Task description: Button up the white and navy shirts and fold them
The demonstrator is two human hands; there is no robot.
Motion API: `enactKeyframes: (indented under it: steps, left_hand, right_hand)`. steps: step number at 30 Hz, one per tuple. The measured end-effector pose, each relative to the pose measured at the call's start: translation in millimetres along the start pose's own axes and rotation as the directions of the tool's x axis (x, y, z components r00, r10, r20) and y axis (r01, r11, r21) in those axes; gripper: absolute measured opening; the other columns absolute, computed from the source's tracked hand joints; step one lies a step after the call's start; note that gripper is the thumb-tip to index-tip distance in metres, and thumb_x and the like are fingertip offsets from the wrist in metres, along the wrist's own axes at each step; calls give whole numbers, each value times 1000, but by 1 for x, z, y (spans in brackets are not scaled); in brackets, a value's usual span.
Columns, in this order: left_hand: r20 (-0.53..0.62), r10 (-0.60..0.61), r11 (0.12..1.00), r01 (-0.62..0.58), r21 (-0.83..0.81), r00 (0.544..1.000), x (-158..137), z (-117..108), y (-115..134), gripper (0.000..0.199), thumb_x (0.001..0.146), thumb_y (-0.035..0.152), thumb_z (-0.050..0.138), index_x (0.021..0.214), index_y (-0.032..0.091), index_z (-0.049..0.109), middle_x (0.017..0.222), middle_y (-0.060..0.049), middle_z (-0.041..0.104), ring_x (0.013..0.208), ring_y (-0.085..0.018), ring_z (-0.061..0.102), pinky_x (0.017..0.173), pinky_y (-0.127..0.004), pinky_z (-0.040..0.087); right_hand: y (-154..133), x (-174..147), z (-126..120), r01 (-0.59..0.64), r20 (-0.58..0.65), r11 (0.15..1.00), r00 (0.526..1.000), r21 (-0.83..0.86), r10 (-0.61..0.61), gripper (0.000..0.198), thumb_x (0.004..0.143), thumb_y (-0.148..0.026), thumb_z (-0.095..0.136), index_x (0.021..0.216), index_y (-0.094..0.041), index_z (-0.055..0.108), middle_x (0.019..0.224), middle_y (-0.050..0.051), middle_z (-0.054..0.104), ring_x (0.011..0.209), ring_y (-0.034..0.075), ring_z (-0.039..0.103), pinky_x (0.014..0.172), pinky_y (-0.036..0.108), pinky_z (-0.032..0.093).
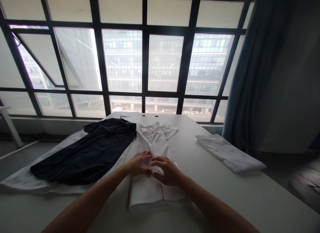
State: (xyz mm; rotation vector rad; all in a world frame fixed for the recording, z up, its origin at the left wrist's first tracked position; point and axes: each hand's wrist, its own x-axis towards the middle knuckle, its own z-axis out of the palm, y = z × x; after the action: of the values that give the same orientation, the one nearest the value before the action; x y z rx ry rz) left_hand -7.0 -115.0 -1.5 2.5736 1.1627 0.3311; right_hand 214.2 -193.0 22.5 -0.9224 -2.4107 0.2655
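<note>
A white garment (146, 193), long and narrow with folded-in sides, lies lengthwise in front of me. It looks like a shirt or coat, crumpled at its far end. My left hand (140, 163) rests on its middle with the fingers stretched out. Close beside it, almost touching, my right hand (166, 171) is on the same cloth, fingers apart and slightly bent. Neither hand grips anything that I can see. To the left, a dark navy garment (85, 156) is spread over another white cloth (17, 183), whose edges show around it.
On the right side of the white table (190, 193) lies a folded white cloth (230, 153). Large framed windows (122, 59) stand beyond the table, one pane tilted open at left. A grey-blue curtain (250, 79) hangs at right. A white table leg (11, 128) shows at far left.
</note>
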Motion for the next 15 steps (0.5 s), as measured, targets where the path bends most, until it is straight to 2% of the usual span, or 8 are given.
enactKeyframes:
  steps: [1, 3, 5, 8, 11, 13, 15]
  left_hand:
    - [54, -18, 1000, 16, 21, 998, 8, -4, -7, 85, 74, 56, 73, 147, 21, 45, 158, -15, 31, 148, -33, 25, 120, -49, 21]
    - [124, -62, 996, 54, 67, 990, 26, -12, -22, 81, 84, 58, 62, 151, 19, 38, 160, -16, 27, 149, -32, 20, 120, -50, 17]
    - [132, -100, 991, 86, 106, 986, 46, -18, -38, 70, 94, 52, 47, 153, 18, 34, 161, -16, 23, 150, -30, 17, 120, -51, 15]
    - [84, -116, 984, 103, 148, 990, 79, -23, -62, 61, 99, 46, 37, 154, 20, 31, 162, -15, 21, 150, -28, 15, 119, -53, 15]
    - [18, -130, 973, 124, 195, 991, 112, -23, -86, 62, 99, 49, 35, 154, 20, 31, 162, -15, 20, 150, -29, 17, 119, -55, 15]
    - [-3, -138, 966, 135, 220, 990, 132, -23, -101, 63, 99, 50, 34, 153, 19, 32, 162, -17, 21, 150, -30, 19, 118, -56, 16]
    - [-27, -122, 963, 125, 239, 992, 151, -23, -116, 62, 99, 49, 34, 152, 17, 34, 161, -17, 22, 149, -30, 20, 118, -55, 18]
  right_hand:
    - [0, 2, 2, 6, 53, 1000, 999, -18, -5, 41, 83, -35, 69, 121, -20, 67, 138, 14, 58, 130, 30, 51, 111, 49, 36]
    - [0, 2, 5, -11, 151, 999, 988, -41, 17, 58, 83, -43, 69, 135, -20, 59, 149, 15, 48, 140, 33, 39, 117, 52, 26]
    - [0, 1, 7, -45, 218, 998, 974, -51, 55, 68, 86, -50, 63, 144, -20, 50, 154, 16, 39, 145, 32, 30, 119, 52, 20]
    - [3, -4, 8, -58, 262, 996, 962, -63, 72, 77, 88, -59, 56, 152, -21, 38, 159, 15, 29, 148, 32, 23, 121, 51, 16]
    - [15, -9, 16, -4, 267, 993, 963, -118, 36, 82, 88, -64, 54, 155, -22, 31, 160, 16, 26, 148, 33, 22, 120, 52, 18]
    - [30, -13, 30, 69, 265, 975, 964, -211, -11, 75, 92, -59, 51, 155, -22, 32, 158, 16, 30, 147, 32, 27, 118, 51, 24]
    - [48, -17, 52, 166, 233, 931, 968, -326, -91, 63, 97, -50, 47, 152, -22, 35, 153, 16, 39, 142, 31, 37, 114, 48, 33]
